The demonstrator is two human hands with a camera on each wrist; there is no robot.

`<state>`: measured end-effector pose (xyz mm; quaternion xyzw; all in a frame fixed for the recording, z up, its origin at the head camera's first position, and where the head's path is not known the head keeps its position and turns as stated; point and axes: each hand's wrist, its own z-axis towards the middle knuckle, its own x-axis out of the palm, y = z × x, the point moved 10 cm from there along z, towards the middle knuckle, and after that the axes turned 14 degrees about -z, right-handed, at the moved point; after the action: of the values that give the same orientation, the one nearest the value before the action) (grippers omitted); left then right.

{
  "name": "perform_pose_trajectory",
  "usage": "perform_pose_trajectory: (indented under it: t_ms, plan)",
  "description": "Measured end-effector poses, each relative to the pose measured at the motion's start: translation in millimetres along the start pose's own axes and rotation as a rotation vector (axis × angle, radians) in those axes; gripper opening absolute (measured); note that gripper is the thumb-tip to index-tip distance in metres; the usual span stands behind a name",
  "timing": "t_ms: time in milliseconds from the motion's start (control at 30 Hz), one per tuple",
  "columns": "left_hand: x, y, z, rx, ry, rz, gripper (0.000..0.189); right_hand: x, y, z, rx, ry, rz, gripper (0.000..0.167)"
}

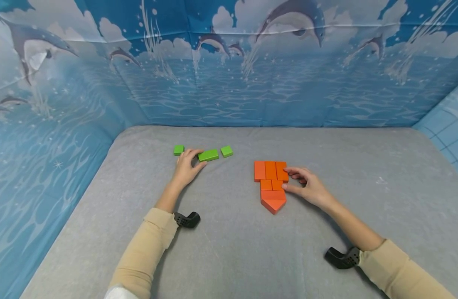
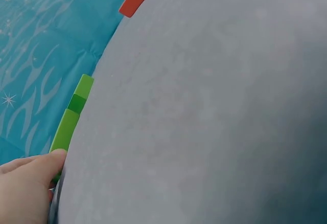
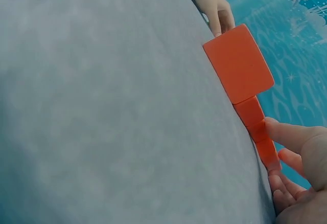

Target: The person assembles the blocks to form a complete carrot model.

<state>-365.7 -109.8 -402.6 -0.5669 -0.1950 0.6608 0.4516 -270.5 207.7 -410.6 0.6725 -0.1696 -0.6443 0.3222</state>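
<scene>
In the head view my left hand (image 1: pixel 185 169) pinches the left end of a long green block (image 1: pixel 208 155) between thumb and fingers. A small green block (image 1: pixel 179 150) lies by its knuckles, and another green block (image 1: pixel 226 151) sits just right of the long one. My right hand (image 1: pixel 310 189) rests at the right side of an orange block arrangement, fingertips on the rightmost tall orange block (image 1: pixel 281 171) and thumb on a small orange block (image 1: pixel 277 185). Below these lies an orange pointed block (image 1: pixel 274 201), its tip toward me. The right wrist view shows the thumb (image 3: pixel 286 132) against the orange row.
A grey cloth-covered table (image 1: pixel 229 241) lies under everything. Blue curtains (image 1: pixel 229 83) with dolphins stand behind it and along the left side. Black wrist devices (image 1: pixel 188 220) sit at both sleeve cuffs, close over the table.
</scene>
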Motion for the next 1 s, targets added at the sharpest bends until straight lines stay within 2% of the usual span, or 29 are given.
perform_pose_trajectory:
  t_ms: [233,367,567,733,1000]
  plan:
    - [0.5,2.7,0.4,-0.032,0.004,-0.011,0.039,1,-2,0.8,0.005,0.001,-0.01,0.052]
    - [-0.6,2.9,0.9,-0.049,-0.007,-0.048,0.038,1,-1,0.7,0.005,-0.001,-0.012,0.052]
    - [2.8,-14.5,10.5,-0.025,-0.027,-0.125,0.037,-1,2,-0.1,-0.001,-0.005,0.004,0.051]
    - [23.1,-36.4,23.7,-0.003,0.008,-0.164,0.037,1,-2,0.7,0.016,0.011,0.008,0.052]
    - [72.9,-63.9,41.1,0.015,0.098,-0.18,0.038,1,-4,1.7,0.02,0.012,0.007,0.053]
